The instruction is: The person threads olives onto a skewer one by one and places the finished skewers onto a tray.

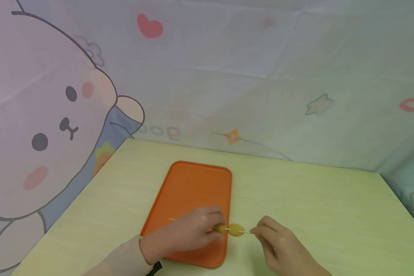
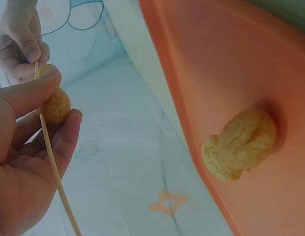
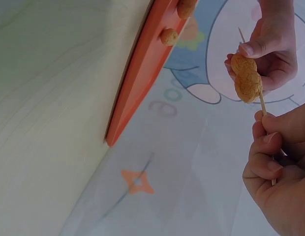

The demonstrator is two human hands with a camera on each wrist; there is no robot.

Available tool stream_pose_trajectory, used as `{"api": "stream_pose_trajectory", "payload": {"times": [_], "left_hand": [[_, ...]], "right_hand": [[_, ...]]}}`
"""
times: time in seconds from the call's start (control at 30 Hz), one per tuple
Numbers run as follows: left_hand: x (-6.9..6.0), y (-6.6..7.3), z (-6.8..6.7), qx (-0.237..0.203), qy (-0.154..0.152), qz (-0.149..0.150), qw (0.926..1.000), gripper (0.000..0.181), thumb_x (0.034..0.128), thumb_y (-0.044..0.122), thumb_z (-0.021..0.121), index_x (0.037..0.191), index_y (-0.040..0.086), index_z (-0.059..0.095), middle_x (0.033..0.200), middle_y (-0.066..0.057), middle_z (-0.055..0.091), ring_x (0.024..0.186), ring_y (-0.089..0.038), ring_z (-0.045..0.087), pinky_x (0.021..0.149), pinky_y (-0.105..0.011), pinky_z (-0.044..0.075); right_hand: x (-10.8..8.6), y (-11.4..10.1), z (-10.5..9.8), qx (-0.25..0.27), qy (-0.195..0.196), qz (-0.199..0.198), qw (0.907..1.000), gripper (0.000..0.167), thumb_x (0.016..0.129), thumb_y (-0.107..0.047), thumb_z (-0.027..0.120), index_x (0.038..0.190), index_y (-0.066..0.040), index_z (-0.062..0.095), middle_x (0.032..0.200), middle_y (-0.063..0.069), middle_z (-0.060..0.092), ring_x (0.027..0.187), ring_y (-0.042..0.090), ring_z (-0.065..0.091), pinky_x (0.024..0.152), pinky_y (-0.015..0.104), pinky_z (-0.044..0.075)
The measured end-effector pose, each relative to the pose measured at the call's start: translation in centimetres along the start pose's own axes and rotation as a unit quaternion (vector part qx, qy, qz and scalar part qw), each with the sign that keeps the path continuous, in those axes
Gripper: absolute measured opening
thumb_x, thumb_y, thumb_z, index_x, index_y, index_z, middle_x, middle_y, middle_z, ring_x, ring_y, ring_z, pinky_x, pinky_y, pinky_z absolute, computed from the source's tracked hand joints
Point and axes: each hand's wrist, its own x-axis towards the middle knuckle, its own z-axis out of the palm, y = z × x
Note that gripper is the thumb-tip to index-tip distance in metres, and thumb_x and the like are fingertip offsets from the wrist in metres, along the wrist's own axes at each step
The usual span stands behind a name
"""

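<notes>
Two golden-brown, wrinkled fried balls (image 3: 248,86) sit side by side on a thin wooden skewer (image 2: 56,172). My left hand (image 1: 193,228) pinches the ball nearer to it between thumb and fingers, above the orange tray (image 1: 200,184). The skewer's pointed end passes across the left palm and sticks out beyond that hand. To the right, past the tray's edge, my right hand (image 1: 283,245) grips the skewer's other end, with curled fingers covering part of it. In the left wrist view, two more fried balls (image 2: 248,140) lie touching or overlapping on the tray.
The tray has a low raised rim (image 1: 232,191) and stands on a pale yellow-green table (image 1: 296,199). Behind the table hangs a cloth backdrop (image 1: 227,76) printed with a cartoon animal, a heart and stars. A dark band (image 1: 154,268) shows beneath the left sleeve.
</notes>
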Motion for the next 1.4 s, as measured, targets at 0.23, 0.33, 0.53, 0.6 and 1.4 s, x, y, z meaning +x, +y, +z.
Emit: {"api": "stream_pose_trajectory", "payload": {"times": [0.23, 0.33, 0.53, 0.6, 1.4], "left_hand": [[0.1, -0.1, -0.4, 0.002, 0.015, -0.005, 0.9999, 0.021, 0.0831, 0.015, 0.077, 0.101, 0.005, 0.07, 0.09, 0.003, 0.06, 0.076, -0.001, 0.054, 0.071, -0.009, 0.046], [0.1, -0.3, -0.9, 0.038, 0.05, 0.039, 0.9973, 0.03, 0.0787, 0.021, 0.081, 0.102, 0.006, 0.07, 0.089, 0.003, 0.063, 0.075, -0.006, 0.057, 0.072, -0.014, 0.046], [-0.7, -0.6, -2.8, 0.068, 0.086, 0.041, 0.9932, 0.049, 0.0783, 0.037, 0.078, 0.116, 0.006, 0.067, 0.107, -0.003, 0.066, 0.096, -0.014, 0.062, 0.084, -0.032, 0.048], [-1.2, -0.5, -3.5, 0.062, 0.082, 0.016, 0.9946, 0.051, 0.0812, 0.04, 0.074, 0.121, 0.008, 0.065, 0.114, -0.003, 0.065, 0.103, -0.016, 0.06, 0.088, -0.036, 0.047], [-6.5, -3.0, -1.7, 0.018, 0.084, -0.194, 0.9772, 0.066, 0.084, 0.036, 0.074, 0.137, 0.006, 0.051, 0.124, -0.012, 0.059, 0.105, -0.026, 0.062, 0.083, -0.039, 0.054]], "right_hand": [[0.1, 0.4, -0.4, 0.0, 0.024, -0.023, 0.9994, 0.02, 0.1, -0.01, 0.048, 0.093, -0.007, 0.067, 0.091, -0.01, 0.052, 0.067, -0.005, 0.041, 0.058, 0.003, 0.037], [0.1, 0.6, -0.6, -0.001, 0.042, -0.046, 0.9981, 0.041, 0.103, -0.027, 0.032, 0.093, -0.007, 0.067, 0.091, -0.009, 0.052, 0.067, -0.004, 0.041, 0.057, 0.002, 0.035], [0.0, 1.3, -1.3, -0.012, 0.075, -0.083, 0.9937, 0.038, 0.103, -0.021, 0.034, 0.093, -0.006, 0.067, 0.089, -0.005, 0.053, 0.067, -0.001, 0.044, 0.057, 0.003, 0.035], [-0.2, 1.5, -1.7, -0.016, 0.08, -0.081, 0.9934, 0.037, 0.103, -0.021, 0.034, 0.092, -0.006, 0.067, 0.089, -0.006, 0.053, 0.067, -0.002, 0.043, 0.057, 0.003, 0.035], [-5.1, 3.3, -6.1, -0.117, 0.135, -0.006, 0.9838, 0.045, 0.104, -0.034, 0.037, 0.087, -0.008, 0.068, 0.087, -0.011, 0.053, 0.067, -0.011, 0.038, 0.053, 0.004, 0.033]]}}
